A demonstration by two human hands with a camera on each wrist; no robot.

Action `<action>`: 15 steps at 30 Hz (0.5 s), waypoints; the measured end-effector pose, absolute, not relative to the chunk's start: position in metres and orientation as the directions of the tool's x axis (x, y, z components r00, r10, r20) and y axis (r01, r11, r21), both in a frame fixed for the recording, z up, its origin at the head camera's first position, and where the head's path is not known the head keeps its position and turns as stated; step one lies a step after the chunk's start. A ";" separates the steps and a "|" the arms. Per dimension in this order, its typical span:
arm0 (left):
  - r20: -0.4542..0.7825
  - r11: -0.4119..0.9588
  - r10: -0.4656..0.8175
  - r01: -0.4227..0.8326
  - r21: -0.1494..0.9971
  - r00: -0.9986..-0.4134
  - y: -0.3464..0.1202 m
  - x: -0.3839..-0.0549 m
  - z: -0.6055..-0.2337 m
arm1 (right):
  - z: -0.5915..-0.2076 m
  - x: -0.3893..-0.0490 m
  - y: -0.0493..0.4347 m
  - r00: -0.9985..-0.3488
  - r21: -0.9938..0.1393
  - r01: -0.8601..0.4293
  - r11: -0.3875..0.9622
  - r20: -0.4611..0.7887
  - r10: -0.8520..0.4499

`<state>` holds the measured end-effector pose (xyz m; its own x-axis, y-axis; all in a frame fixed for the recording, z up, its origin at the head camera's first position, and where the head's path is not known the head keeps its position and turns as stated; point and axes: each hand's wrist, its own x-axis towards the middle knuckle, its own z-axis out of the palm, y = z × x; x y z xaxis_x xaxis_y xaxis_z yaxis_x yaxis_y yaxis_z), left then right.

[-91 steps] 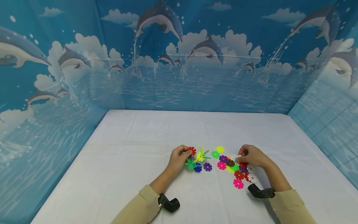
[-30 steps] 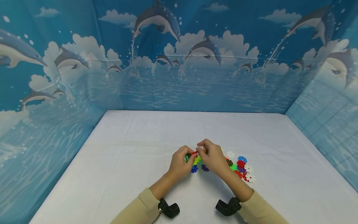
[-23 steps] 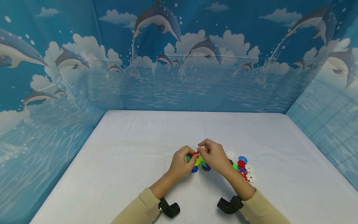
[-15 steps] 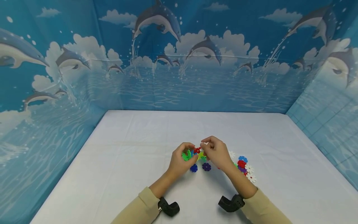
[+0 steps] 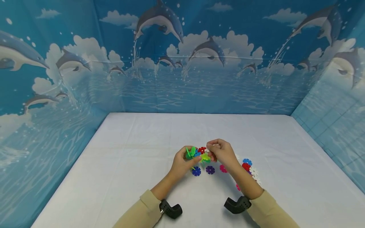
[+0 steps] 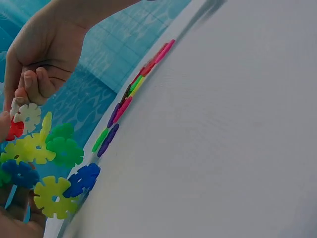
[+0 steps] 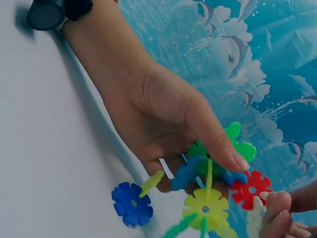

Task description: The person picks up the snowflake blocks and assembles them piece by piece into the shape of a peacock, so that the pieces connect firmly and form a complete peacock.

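My left hand (image 5: 180,164) grips a cluster of joined notched plastic discs, shaped like flowers. It includes a green disc (image 5: 191,153), a yellow disc (image 7: 206,209) and a red disc (image 7: 251,190) on the side toward my right hand. Below, a dark blue disc (image 7: 132,204) hangs from a yellow one. My right hand (image 5: 225,155) pinches a white disc (image 7: 254,218) right at the red disc. Its fingertips show at the lower right of the right wrist view. Another white disc (image 6: 29,116) shows beside the red one in the left wrist view.
On the white table (image 5: 142,142) lie a loose purple disc (image 5: 210,170) and a pink disc (image 5: 223,168). To the right, partly behind my right forearm, is a pile with blue (image 5: 247,161), red (image 5: 246,167) and white discs (image 5: 253,172). A dolphin-print curtain (image 5: 182,88) surrounds the table.
My right hand has come left from the pile with a white disc to the cluster in my left hand. Since then the cluster has been turned, bringing its green disc up into view.
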<state>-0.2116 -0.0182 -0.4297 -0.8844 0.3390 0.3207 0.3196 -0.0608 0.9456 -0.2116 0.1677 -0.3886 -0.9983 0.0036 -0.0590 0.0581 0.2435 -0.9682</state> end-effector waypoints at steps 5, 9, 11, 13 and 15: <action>0.275 -0.081 0.320 0.262 0.962 -0.907 -0.017 -0.212 -0.431 | -0.390 -0.214 0.179 -0.998 -0.962 0.058 0.268 -0.066 -0.020; 0.227 -0.059 0.307 0.220 0.974 -0.924 -0.018 -0.211 -0.429 | -0.390 -0.215 0.194 -0.996 -0.954 0.082 0.289 -0.086 -0.003; 0.209 -0.055 0.307 0.202 0.978 -0.928 -0.018 -0.212 -0.429 | -0.391 -0.216 0.204 -0.996 -0.948 0.093 0.304 -0.094 0.011; 0.196 -0.071 0.306 0.183 0.980 -0.932 -0.018 -0.214 -0.433 | -0.391 -0.216 0.214 -0.995 -0.941 0.094 0.326 -0.093 0.019; 0.183 -0.089 0.299 0.163 0.983 -0.937 -0.017 -0.219 -0.441 | -0.392 -0.216 0.225 -0.996 -0.931 0.093 0.352 -0.090 0.024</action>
